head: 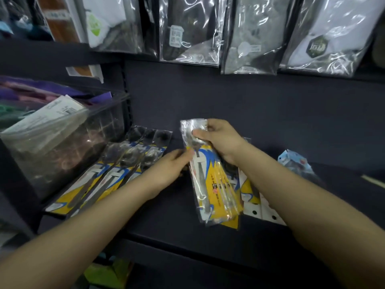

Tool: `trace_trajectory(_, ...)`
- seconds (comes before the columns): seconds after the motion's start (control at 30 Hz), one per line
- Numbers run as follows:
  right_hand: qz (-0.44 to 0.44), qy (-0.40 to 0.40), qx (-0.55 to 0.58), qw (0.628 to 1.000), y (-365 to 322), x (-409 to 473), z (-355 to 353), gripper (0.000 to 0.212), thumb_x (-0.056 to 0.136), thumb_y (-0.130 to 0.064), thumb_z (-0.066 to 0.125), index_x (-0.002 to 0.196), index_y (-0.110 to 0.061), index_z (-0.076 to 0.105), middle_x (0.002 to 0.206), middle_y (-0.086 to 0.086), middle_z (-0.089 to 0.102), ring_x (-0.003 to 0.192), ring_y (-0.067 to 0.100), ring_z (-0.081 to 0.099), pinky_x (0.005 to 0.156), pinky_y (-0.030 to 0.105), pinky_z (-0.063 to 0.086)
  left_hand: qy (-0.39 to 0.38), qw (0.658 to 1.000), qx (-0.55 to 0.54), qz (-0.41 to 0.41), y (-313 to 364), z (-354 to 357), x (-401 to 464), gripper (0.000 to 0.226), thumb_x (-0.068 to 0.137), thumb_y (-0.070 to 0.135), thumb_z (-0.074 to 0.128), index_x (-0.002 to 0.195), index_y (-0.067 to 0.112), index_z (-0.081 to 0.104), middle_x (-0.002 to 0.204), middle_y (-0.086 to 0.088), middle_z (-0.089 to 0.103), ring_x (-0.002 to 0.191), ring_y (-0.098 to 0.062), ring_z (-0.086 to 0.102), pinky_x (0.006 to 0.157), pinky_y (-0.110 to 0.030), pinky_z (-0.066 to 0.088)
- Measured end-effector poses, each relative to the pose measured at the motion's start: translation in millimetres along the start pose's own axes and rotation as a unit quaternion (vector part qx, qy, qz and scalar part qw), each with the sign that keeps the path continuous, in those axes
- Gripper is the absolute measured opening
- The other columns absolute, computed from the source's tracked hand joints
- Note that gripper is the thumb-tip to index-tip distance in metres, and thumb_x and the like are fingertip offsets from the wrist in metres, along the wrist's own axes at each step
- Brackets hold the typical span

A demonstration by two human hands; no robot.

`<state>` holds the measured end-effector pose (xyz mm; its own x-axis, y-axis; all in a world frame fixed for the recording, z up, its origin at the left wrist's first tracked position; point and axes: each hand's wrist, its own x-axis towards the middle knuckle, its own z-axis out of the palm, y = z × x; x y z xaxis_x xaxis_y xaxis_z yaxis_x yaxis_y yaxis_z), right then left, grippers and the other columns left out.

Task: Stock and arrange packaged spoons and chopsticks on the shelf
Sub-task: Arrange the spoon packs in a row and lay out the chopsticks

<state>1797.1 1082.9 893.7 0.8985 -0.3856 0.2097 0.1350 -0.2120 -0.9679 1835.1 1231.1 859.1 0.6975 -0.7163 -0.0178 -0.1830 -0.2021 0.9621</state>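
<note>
A yellow, blue and white spoon pack [214, 184] in clear plastic is held tilted above the dark shelf [166, 222]. My right hand [220, 140] grips its top end around the spoon bowl. My left hand [168, 170] pinches the pack's left edge just below. A row of the same spoon packs [108, 174] lies overlapping on the shelf at the left. More packs [256, 201] lie under and right of the held one, their white ends with round holes facing me.
A clear plastic bin [62, 138] of goods stands at the left on the shelf. Bagged items [191, 30] hang along the top. A small blue and white packet [295, 165] lies at the right. The shelf's front edge runs below my arms.
</note>
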Motion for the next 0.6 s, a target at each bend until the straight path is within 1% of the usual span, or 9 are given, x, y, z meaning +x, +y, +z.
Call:
trace_trajectory(0.07,0.008,-0.017,0.119,0.993,-10,-5,13,0.011,0.088,0.003,0.054,0.084,-0.005,0.061,0.065,0.001,0.066,0.053,0.007,0.063,0.055,0.021,0.054,-0.050,0.983,-0.176,-0.020,7,1,-10,0.040,0.086,0.050,0.043,0.107,0.022,0.064,0.107,0.000,0.070,0.101,-0.017,0.064,0.090,-0.034,0.049)
trace_trajectory(0.13,0.037,-0.027,0.195,0.980,-16,-7,27,0.013,0.091,0.000,0.051,0.082,-0.009,0.056,0.065,0.003,0.062,0.048,0.008,0.061,0.047,0.021,0.052,-0.083,0.963,-0.255,-0.033,12,-2,-22,0.048,0.081,0.051,0.042,0.108,0.018,0.064,0.102,-0.007,0.072,0.096,-0.024,0.067,0.086,-0.036,0.051)
trace_trajectory(0.2,0.052,-0.033,0.223,0.973,-20,-7,38,0.007,0.092,-0.003,0.051,0.087,-0.008,0.055,0.066,0.004,0.061,0.050,0.010,0.060,0.048,0.023,0.051,-0.081,0.952,-0.294,-0.028,13,-7,-33,0.047,0.083,0.044,0.039,0.109,0.013,0.063,0.098,-0.011,0.073,0.089,-0.026,0.070,0.084,-0.038,0.053)
trace_trajectory(0.3,0.060,-0.045,0.198,0.977,-21,-6,49,0.002,0.092,-0.009,0.053,0.092,-0.008,0.054,0.077,0.005,0.061,0.066,0.014,0.061,0.059,0.024,0.054,0.008,0.962,-0.274,-0.001,11,-19,-47,0.036,0.094,0.027,0.036,0.103,0.004,0.062,0.079,-0.008,0.074,0.065,-0.020,0.071,0.060,-0.028,0.058)
trace_trajectory(0.4,0.097,-0.087,0.111,0.985,-16,-8,58,0.016,0.088,-0.025,0.062,0.098,-0.013,0.060,0.085,-0.001,0.068,0.074,0.011,0.065,0.065,0.023,0.056,0.134,0.971,-0.196,0.006,9,-34,-56,0.027,0.096,0.017,0.041,0.087,0.002,0.062,0.058,-0.009,0.069,0.049,-0.020,0.065,0.045,-0.023,0.053)
trace_trajectory(0.43,0.107,-0.093,0.069,0.988,-15,-9,62,0.022,0.085,-0.028,0.065,0.101,-0.014,0.062,0.084,-0.004,0.069,0.072,0.008,0.065,0.062,0.020,0.054,0.165,0.975,-0.150,0.013,7,-38,-58,0.024,0.095,0.016,0.045,0.085,0.002,0.061,0.060,-0.012,0.067,0.051,-0.022,0.064,0.046,-0.023,0.053)
trace_trajectory(0.5,0.114,-0.089,0.025,0.989,-12,-10,71,0.018,0.081,-0.028,0.070,0.093,-0.017,0.065,0.079,-0.005,0.069,0.068,0.006,0.063,0.063,0.019,0.050,0.193,0.978,-0.071,0.029,3,-44,-62,0.016,0.091,0.014,0.053,0.084,0.005,0.064,0.069,-0.011,0.066,0.058,-0.016,0.063,0.053,-0.021,0.052)
trace_trajectory(0.57,0.120,-0.074,0.031,0.990,-12,-7,77,0.008,0.080,-0.022,0.070,0.082,-0.017,0.065,0.075,-0.002,0.069,0.074,0.011,0.063,0.076,0.028,0.049,0.186,0.980,-0.066,0.034,1,-52,-67,0.010,0.087,0.014,0.058,0.082,0.013,0.067,0.072,0.001,0.070,0.062,-0.007,0.065,0.061,-0.018,0.052)
trace_trajectory(0.6,0.120,-0.066,0.040,0.990,-13,-6,78,0.006,0.082,-0.019,0.069,0.080,-0.015,0.064,0.075,0.000,0.068,0.076,0.014,0.063,0.080,0.032,0.049,0.183,0.980,-0.078,0.029,2,-55,-68,0.011,0.087,0.015,0.059,0.081,0.015,0.068,0.072,0.004,0.071,0.065,-0.008,0.066,0.065,-0.020,0.053)
